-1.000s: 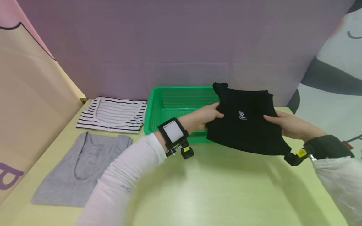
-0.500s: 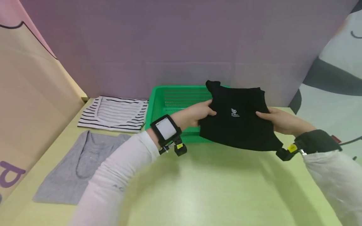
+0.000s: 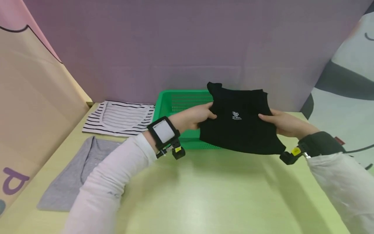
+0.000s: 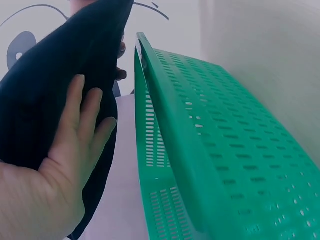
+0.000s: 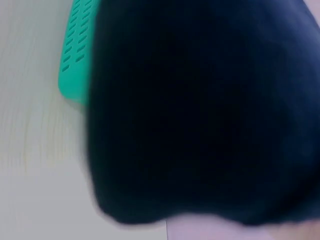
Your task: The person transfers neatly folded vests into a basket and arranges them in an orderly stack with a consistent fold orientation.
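Note:
A folded black garment (image 3: 238, 133) with a small white print hangs in the air, hiding the right part of the green basket (image 3: 163, 107). My left hand (image 3: 197, 116) grips its left edge, thumb on the front; in the left wrist view the fingers (image 4: 75, 110) lie along the back of the cloth. On the opposite edge my right hand (image 3: 284, 123) pinches the garment, thumb in front and the other fingers behind. Black cloth (image 5: 190, 110) fills most of the right wrist view and hides the right hand's fingers there.
At the back left of the table (image 3: 190, 195) lies a folded striped shirt (image 3: 125, 117). A folded grey shirt (image 3: 73, 175) lies in front of it, partly covered by my left sleeve. Behind the table hangs a purple-grey curtain (image 3: 187, 42).
Both hands have shifted left with the black garment, bringing it further over the basket. The head view has also turned slightly. The grip on each side is the same.

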The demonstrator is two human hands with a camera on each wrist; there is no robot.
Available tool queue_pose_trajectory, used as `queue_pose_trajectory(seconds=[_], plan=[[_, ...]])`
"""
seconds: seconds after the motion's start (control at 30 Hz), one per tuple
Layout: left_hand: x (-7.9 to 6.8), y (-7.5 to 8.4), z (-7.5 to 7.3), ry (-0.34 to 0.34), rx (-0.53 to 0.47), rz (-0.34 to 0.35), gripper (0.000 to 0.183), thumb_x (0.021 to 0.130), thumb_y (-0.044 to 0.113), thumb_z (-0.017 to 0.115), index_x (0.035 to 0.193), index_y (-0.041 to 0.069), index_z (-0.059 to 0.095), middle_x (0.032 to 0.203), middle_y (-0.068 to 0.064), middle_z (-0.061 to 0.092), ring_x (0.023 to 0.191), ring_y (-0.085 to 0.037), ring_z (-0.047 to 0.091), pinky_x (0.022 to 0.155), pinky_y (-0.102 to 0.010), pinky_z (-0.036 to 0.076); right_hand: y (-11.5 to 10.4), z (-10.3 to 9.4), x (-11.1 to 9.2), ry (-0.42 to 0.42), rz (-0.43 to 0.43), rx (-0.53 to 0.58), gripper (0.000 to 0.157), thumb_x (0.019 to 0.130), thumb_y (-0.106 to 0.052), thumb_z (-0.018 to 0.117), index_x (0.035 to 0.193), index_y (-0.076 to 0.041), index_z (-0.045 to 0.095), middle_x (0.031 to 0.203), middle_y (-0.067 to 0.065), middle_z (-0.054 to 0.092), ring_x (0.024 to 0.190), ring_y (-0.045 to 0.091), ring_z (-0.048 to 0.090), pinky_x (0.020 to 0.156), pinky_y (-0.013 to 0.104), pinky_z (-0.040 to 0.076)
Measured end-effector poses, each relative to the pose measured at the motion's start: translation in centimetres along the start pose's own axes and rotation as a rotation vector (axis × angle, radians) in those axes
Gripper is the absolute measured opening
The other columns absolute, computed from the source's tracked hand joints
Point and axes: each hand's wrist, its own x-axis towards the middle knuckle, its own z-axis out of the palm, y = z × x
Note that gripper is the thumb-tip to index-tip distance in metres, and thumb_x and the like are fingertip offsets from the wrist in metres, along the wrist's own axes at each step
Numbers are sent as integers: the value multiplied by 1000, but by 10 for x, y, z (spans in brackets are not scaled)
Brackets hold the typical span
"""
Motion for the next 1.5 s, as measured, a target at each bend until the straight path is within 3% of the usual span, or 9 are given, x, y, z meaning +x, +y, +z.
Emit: queue_pose_trajectory(seconds=[0.23,0.47,0.87,1.2,1.5], plan=[[-5,2,-11,11,24,-7,70,100,6,41,152,34,3,150,-4,37,125,-25,51,96,-41,48,-4,5,6,-31,-33,30,55,102,-30,39,147,-14,12,110,-21,62,99,4,64,83,28,54],[-13,10,-19,34,46,-9,70,101,6,41,152,34,3,152,-3,33,126,-25,49,98,-41,46,-17,9,12,-33,-27,-32,67,102,-34,39,152,-10,1,111,-23,59,101,2,62,85,29,53],[-23,23,-36,61,94,-24,71,101,6,40,152,35,0,154,-2,28,128,-24,47,99,-40,46,-37,16,24,-21,-31,-44,68,101,-37,40,153,-12,3,121,-16,54,103,1,61,88,30,52],[-22,21,-52,97,67,-43,73,101,5,39,151,35,-4,158,-3,17,134,-24,41,104,-40,42,-47,23,39,-17,-66,-3,61,101,-35,41,148,-9,13,108,-17,60,97,2,62,83,28,54],[-19,21,-64,122,31,-42,74,101,6,39,151,35,-7,159,-2,13,135,-23,39,105,-39,41,-55,26,47,-5,-95,-30,62,101,-36,39,149,-10,11,110,-17,56,96,1,61,81,25,54]])
